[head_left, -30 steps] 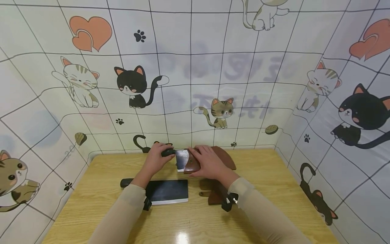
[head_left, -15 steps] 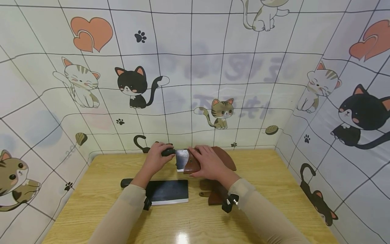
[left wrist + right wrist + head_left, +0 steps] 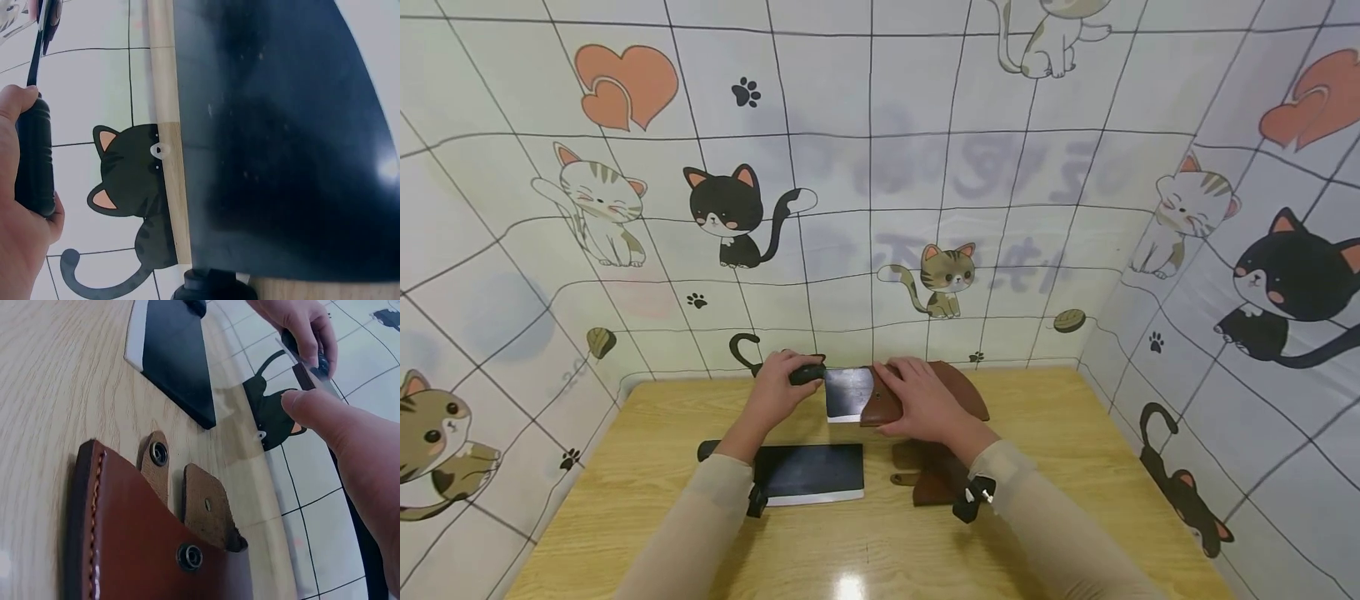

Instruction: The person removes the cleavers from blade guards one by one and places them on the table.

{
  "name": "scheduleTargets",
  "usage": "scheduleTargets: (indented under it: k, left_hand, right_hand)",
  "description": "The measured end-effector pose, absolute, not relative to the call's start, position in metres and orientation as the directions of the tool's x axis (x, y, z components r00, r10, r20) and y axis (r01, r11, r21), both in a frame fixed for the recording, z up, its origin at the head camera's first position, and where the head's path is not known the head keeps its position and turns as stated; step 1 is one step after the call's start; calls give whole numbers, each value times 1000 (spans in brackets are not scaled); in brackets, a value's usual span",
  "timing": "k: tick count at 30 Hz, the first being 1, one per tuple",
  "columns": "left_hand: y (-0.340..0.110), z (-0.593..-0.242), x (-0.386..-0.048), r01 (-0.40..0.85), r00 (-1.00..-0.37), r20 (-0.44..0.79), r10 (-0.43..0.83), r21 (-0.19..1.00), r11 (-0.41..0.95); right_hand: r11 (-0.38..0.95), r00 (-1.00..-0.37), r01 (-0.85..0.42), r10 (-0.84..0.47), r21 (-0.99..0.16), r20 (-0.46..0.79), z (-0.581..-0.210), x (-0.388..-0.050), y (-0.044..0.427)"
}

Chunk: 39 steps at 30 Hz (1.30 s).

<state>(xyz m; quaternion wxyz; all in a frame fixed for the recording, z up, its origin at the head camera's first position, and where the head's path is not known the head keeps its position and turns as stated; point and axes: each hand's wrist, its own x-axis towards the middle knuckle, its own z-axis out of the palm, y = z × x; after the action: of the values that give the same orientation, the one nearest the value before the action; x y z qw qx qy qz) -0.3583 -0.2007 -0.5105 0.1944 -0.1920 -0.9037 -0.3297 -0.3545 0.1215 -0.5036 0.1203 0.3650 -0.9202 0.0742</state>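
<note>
My left hand [image 3: 777, 388] grips the black handle [image 3: 35, 156] of a cleaver near the back wall. Its broad blade [image 3: 847, 394] points right, the far part hidden inside a brown leather sheath [image 3: 961, 393]. With my right hand [image 3: 922, 402] I hold that sheath, thumb on the near side. Below my hands lies a second cleaver [image 3: 811, 471], dark-bladed with a pale edge, its black handle partly behind my left wrist. A second brown leather sheath [image 3: 150, 531], its snap straps [image 3: 159, 453] undone, lies under my right forearm.
The wooden table [image 3: 865, 550] meets a patterned wall cloth [image 3: 842, 292] with cartoon cats close behind my hands. Cloth also stands on the left and right sides. Small black devices [image 3: 967, 504] are strapped at both wrists.
My left hand has shifted left with the cleaver handle, while my right hand and the sheath have moved slightly right. More of the blade shows outside the sheath.
</note>
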Motion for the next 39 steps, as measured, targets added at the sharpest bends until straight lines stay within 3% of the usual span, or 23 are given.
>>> scheduleTargets:
  k: [6,39]
  left_hand:
    - [-207,-510,-358,472,-858,459,231,528,706]
    - [-203,-507,-351,496,-841,474,260,487,719]
  right_hand:
    - [693,-676,-719,-676,-59,295,-504,-356,122]
    - [673,-675,-730,-687,-114,269,-508,-354,134]
